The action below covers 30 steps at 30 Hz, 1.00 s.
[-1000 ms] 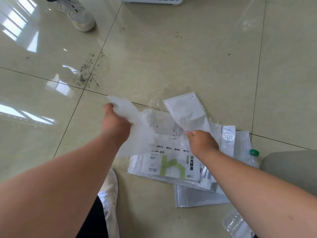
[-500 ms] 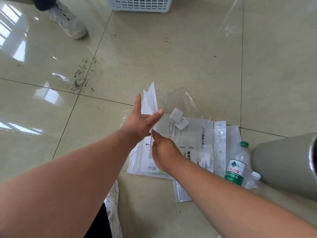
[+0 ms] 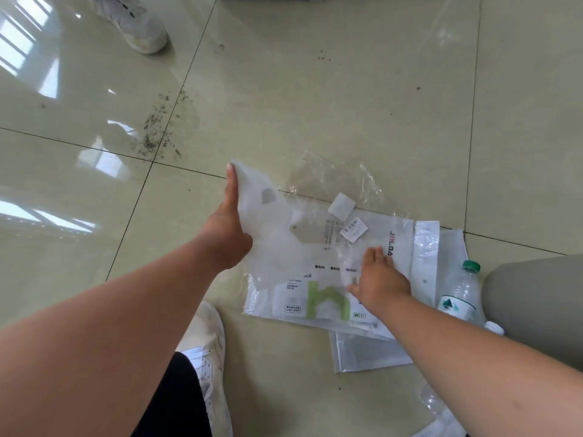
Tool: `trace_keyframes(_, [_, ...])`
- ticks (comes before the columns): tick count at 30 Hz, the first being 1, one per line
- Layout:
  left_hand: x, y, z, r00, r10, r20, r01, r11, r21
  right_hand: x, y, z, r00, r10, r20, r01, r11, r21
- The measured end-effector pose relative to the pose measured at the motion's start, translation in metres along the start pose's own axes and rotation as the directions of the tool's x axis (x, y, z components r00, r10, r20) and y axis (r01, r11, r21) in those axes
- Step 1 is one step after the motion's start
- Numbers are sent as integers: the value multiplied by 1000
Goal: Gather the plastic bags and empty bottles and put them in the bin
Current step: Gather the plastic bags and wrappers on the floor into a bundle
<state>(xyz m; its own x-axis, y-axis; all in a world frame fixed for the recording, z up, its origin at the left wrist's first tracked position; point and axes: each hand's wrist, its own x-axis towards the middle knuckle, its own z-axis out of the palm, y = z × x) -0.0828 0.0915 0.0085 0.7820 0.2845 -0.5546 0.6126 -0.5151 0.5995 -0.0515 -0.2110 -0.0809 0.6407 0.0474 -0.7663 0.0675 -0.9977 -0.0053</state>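
Head view: left hand point(image 3: 228, 230) grips a frosted plastic bag point(image 3: 271, 234) by its edge; right hand point(image 3: 380, 280), fingers spread, presses flat on the bag pile point(image 3: 318, 305) beside a green-capped bottle point(image 3: 462, 293).

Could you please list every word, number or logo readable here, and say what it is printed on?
"JOLDA", red, end hidden by right hand: clear plastic bag.
"MASK", large green "h": white printed packet.
"1": same packet.
Barcode sticker, green-capped bottle's label: unreadable.

glossy tiled floor point(image 3: 315, 99), dark crumbs point(image 3: 157, 130), possibly dirt; worn shoe point(image 3: 138, 23) far left.
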Motion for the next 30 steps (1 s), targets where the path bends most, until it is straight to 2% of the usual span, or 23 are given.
trace_keyframes(2, [0, -6, 5, 998, 4, 63, -10, 996, 94, 3, 11, 6, 999, 18, -41, -20, 999, -45])
trace_keyframes(4, [1, -9, 9, 996, -22, 82, 13, 994, 112, 7, 11, 3, 991, 40, -126, -43, 999, -17])
trace_keyframes(6, [1, -7, 10, 996, -36, 83, 28, 994, 102, 7, 3, -11, 972, 74, -225, -56, 995, 88])
trace_keyframes(9, [6, 4, 10, 996, 47, 69, -53, 994, 92, -4, -17, -39, 949, 79, -306, 3, 966, 259])
trace_keyframes(12, [8, 20, 11, 998, 52, 23, -52, 998, -23, -25, -46, -59, 923, -107, -370, 251, 895, 368])
trace_keyframes(15, [10, 29, 11, 999, -37, 39, 48, 942, -332, -45, -76, -58, 862, -398, -314, 498, 779, 380])
trace_keyframes(16, [7, 32, 11, 997, -51, 52, 69, 907, -415, -52, -85, -54, 843, -470, -264, 538, 748, 389])
trace_keyframes(18, [4, 37, 8, 996, -79, 39, 88, 904, -418, -61, -98, -43, 822, -533, -202, 563, 704, 432])
trace_keyframes(20, [3, 34, 7, 996, -85, -21, 75, 950, -304, -64, -102, -33, 831, -527, -180, 542, 690, 481])
trace_keyframes(22, [7, 27, 5, 992, -112, -66, 96, 975, -201, -60, -99, -30, 846, -518, -128, 513, 724, 461])
trace_keyframes(25, [12, 17, -1, 981, -180, -71, 171, 978, -117, -27, -81, -34, 889, -456, -42, 448, 847, 286])
trace_keyframes(28, [12, 9, -1, 977, -211, 37, 211, 977, -17, 24, -48, -48, 968, -224, -117, 236, 967, 97])
trace_keyframes(30, [15, 0, 6, 982, -186, 26, 187, 981, -48, 50, -26, -57, 983, -94, -160, 105, 993, 57])
